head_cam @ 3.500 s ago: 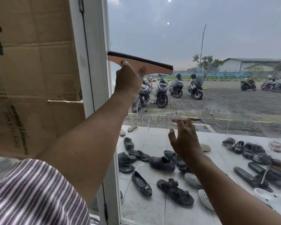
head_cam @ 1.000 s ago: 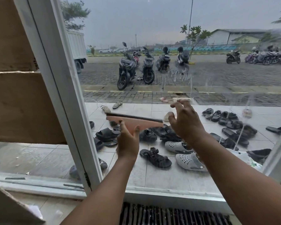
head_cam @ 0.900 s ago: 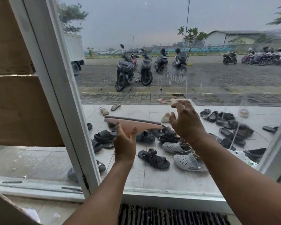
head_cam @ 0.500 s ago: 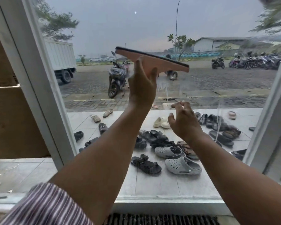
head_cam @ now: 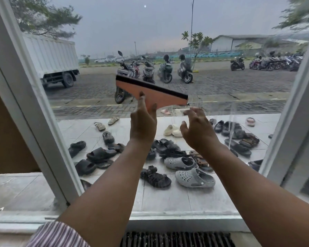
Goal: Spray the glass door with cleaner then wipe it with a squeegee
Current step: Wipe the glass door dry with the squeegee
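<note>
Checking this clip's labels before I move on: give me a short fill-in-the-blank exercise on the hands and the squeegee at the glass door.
1. The left hand grips the squeegee, whose orange body carries a blade strip coloured ___.
2. The right hand, fingers spread near the glass, holds ___.
3. Beyond the glass door, a truck coloured ___ is parked.

Missing words: black; nothing; white.

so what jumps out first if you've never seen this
The orange squeegee sits mid-frame, tilted down to the right at the glass door, held from below by the left hand. The right hand hovers empty beside it. Outside, scattered shoes lie nearest, with parked motorcycles farther back.
</note>
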